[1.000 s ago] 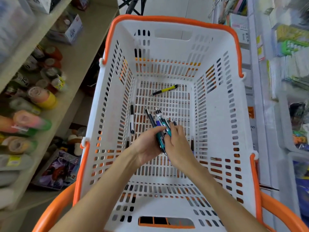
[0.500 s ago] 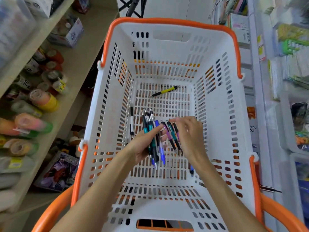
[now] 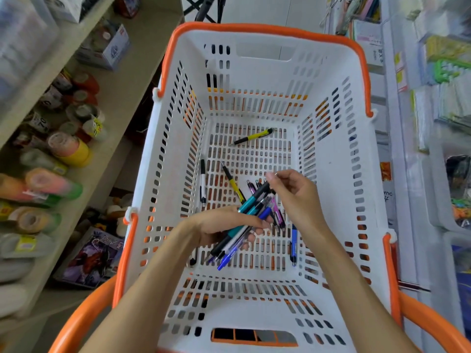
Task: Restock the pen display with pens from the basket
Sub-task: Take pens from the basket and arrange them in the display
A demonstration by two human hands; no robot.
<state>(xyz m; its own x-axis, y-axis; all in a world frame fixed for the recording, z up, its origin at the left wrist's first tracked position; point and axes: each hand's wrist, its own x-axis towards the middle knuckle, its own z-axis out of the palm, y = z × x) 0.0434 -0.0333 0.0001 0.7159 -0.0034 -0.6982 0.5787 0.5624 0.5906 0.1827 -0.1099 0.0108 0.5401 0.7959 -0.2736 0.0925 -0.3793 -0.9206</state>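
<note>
Bundle of pens [image 3: 244, 225] now tilted in left hand [image 3: 219, 225], teal, blue, black barrels

Head cam only, looking steeply down & fwd, close over white basket [image 3: 336, 189] betw. shop shelves.

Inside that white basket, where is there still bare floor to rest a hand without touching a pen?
The near strip of the basket floor, below the left hand and its bundle of pens, is bare. So is the far right corner beyond the yellow pen. The middle is crowded: the right hand, loose pens, and a white pen along the left wall.
</note>
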